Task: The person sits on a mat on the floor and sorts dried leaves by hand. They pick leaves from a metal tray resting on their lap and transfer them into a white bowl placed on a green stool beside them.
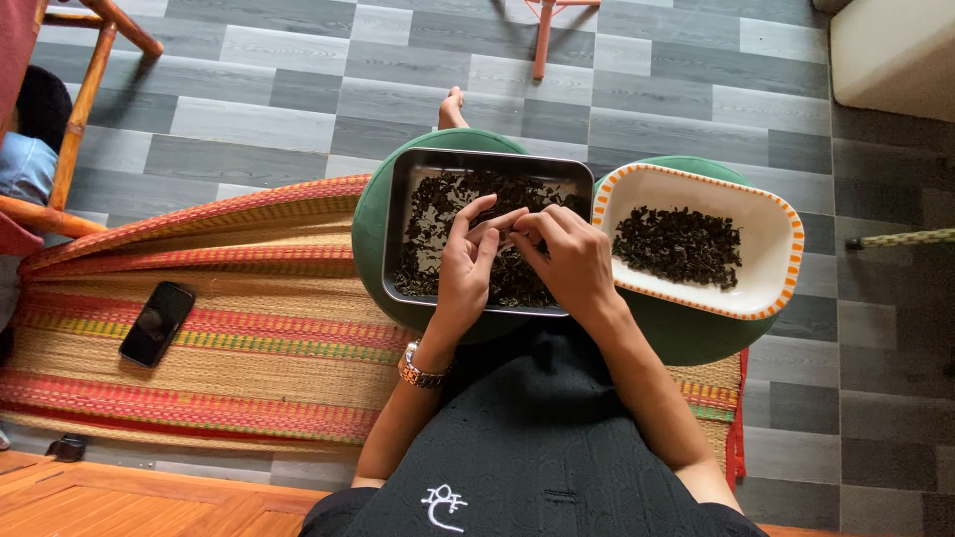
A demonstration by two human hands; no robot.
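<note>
A metal tray (398, 184) of dark dried leaves rests on a round green stool (368, 234) in front of me. My left hand (466, 261) and my right hand (569, 261) meet over the tray, fingertips pinched together on a small bit of the dark leaves (438, 204). A metal watch (420, 370) is on my left wrist. To the right, a white rectangular bowl with an orange rim (771, 254) holds a smaller pile of the same dark leaves and sits on a second green stool (686, 333).
A black phone (156, 323) lies on the striped woven mat (199, 358) at the left. A wooden chair (75, 119) stands at the far left, a white block (895, 50) at the top right. Grey tiled floor lies beyond.
</note>
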